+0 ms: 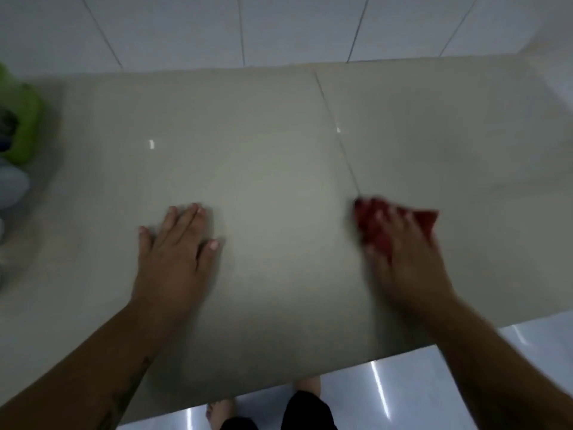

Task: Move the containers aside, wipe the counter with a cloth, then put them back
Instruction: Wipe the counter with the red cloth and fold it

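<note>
Table (263, 135): beige, glossy. Left hand (176, 256): flat on table, fingers straight, holding nothing. Right hand (406, 256): presses red cloth (426, 220) on table, fingers apparently straight (blurred). Containers (24, 119): table's far left edge.

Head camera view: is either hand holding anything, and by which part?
The right hand presses the red cloth onto the counter, fingers spread across its top, not gripping it. The left hand lies flat, holding nothing.
</note>
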{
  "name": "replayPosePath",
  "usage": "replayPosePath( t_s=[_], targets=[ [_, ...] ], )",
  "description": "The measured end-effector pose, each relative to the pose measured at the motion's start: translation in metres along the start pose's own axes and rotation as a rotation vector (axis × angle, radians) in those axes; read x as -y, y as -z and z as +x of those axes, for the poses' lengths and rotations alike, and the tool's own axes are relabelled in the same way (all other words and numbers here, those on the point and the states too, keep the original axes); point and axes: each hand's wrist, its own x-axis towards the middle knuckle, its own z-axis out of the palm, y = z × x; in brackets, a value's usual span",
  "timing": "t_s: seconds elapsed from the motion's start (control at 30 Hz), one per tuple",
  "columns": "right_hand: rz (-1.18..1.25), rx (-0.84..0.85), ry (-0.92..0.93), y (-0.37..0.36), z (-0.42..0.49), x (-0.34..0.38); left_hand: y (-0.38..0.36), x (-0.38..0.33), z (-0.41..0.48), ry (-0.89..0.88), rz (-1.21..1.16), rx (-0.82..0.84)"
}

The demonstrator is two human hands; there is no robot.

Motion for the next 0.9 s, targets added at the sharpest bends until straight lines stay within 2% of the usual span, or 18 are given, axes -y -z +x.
replayPosePath(
  t_s=[0.07, 0.1, 0.17, 0.27, 0.33, 0.4, 0.43, 0.47, 0.57, 0.6, 0.63, 0.7, 0.8, 0.9],
  targets=[
    [-0.004, -0.004, -0.245, -0.002, 0.057, 0.028, 0.0, 0.0, 0.001, -0.028, -0.019, -0.006],
    [-0.009, 0.012, -0.256, -0.009, 0.074, 0.056, 0.0, 0.001, 0.0, -0.029, -0.048, -0.014],
    [-0.009, 0.036, -0.07, -0.03, 0.076, 0.123, 0.003, 0.008, -0.002, -0.018, -0.133, -0.034],
    [0.0, 0.058, 0.319, -0.058, -0.017, 0.202, 0.013, 0.036, -0.011, 0.024, -0.229, -0.054],
    [0.028, 0.095, 0.506, -0.055, -0.078, 0.196, 0.02, 0.064, -0.021, 0.031, -0.219, -0.06],
    [0.016, 0.117, 0.614, -0.042, -0.086, 0.149, 0.026, 0.091, -0.031, 0.026, -0.175, -0.055],
    [-0.003, 0.086, 0.533, -0.036, -0.074, 0.12, 0.028, 0.102, -0.035, 0.03, -0.154, -0.052],
    [-0.005, 0.035, 0.361, -0.028, -0.054, 0.094, 0.029, 0.109, -0.038, 0.033, -0.14, -0.05],
    [0.013, -0.023, -0.315, -0.012, 0.033, 0.069, 0.028, 0.114, -0.039, 0.009, -0.138, -0.066],
    [0.007, -0.037, -0.411, -0.013, 0.058, 0.087, 0.027, 0.114, -0.039, -0.001, -0.144, -0.078],
    [-0.006, -0.043, -0.398, -0.019, 0.078, 0.115, 0.027, 0.114, -0.039, 0.004, -0.166, -0.095],
    [-0.019, -0.046, -0.146, -0.039, 0.087, 0.185, 0.028, 0.116, -0.039, 0.059, -0.273, -0.137],
    [-0.029, 0.011, 0.362, -0.071, 0.0, 0.276, 0.032, 0.121, -0.042, 0.132, -0.431, -0.192],
    [-0.002, 0.091, 0.578, -0.069, -0.103, 0.261, 0.035, 0.121, -0.046, 0.055, -0.391, -0.152]
  ],
)
